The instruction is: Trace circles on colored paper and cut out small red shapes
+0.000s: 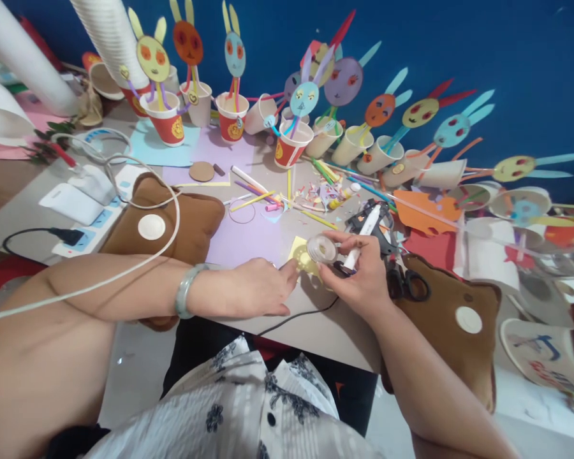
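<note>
The yellow paper (309, 264) lies on the desk (347, 338), near the middle of the near edge, between your two hands. Your right hand (363, 280) has its fingers clamped on a clear round object (321, 249), positioned above the paper, and on a white marker (369, 223), held slanted. Your left hand (256, 288) is palm down with its fingers apart; its leading fingertip meets the left edge of the paper in view, but you cannot tell whether it presses there.

To the left of the paper, locate the purple sheet (249, 239), a brown cushion (186, 213) and the white power strip (88, 234). To the right, locate the black scissors (414, 285), beside a second brown cushion (440, 319), with red paper (430, 248) farther away. On the far side of the paper, scraps (316, 196) lie scattered. Beyond them, paper cups (291, 152) carrying long-eared paper figures (305, 99) extend along the blue wall (459, 38).
</note>
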Demonstrator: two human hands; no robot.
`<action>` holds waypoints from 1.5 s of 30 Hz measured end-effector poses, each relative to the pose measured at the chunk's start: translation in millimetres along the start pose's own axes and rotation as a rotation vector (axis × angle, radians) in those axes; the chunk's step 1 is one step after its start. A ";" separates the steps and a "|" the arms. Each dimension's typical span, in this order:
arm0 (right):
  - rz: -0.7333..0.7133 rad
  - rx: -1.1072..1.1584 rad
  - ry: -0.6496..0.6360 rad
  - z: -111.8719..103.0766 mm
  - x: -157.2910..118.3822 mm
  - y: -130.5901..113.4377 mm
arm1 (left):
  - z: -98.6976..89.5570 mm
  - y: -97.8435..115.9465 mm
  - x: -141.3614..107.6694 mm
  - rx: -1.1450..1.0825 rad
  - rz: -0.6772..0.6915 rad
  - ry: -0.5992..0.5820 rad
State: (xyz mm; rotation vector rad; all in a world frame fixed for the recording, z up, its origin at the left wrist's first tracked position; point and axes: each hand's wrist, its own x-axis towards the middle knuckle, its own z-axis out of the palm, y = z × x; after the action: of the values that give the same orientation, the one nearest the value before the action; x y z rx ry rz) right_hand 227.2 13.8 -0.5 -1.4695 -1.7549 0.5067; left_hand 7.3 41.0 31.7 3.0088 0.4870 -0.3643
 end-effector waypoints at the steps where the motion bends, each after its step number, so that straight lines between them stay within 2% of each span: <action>1: 0.004 0.002 -0.008 0.5 0.4 0.8 | 0.2 0.2 0.1 0.002 -0.003 -0.014; 8: 0.016 0.007 -0.066 4.5 1.4 7.9 | 12.8 2.4 -0.6 0.014 -0.032 0.077; 12: 0.039 0.008 -0.092 6.5 1.5 13.7 | 10.3 4.3 -4.0 0.036 -0.009 0.139; 18: 0.042 0.007 -0.099 6.6 2.3 14.5 | 0.3 9.7 -7.5 -0.027 0.036 0.057; 24: -0.034 0.007 -0.156 6.2 1.0 13.9 | 0.4 10.8 -6.9 -0.037 0.055 -0.009; 30: -0.087 -0.016 -0.219 6.5 0.3 14.4 | 6.9 11.0 -6.2 -0.027 0.084 0.047; 35: -0.102 -0.032 -0.254 6.6 0.7 14.1 | 3.4 10.3 -6.2 -0.075 0.058 0.043; 45: -0.047 -0.021 -0.225 6.2 1.0 16.2 | 0.1 11.0 -9.1 -0.004 0.079 0.030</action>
State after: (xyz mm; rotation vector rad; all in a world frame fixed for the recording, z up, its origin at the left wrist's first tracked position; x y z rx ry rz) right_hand 232.8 19.9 -15.7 -1.4270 -1.9698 0.6517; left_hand 2.4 27.9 34.2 3.0229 0.3689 -0.3133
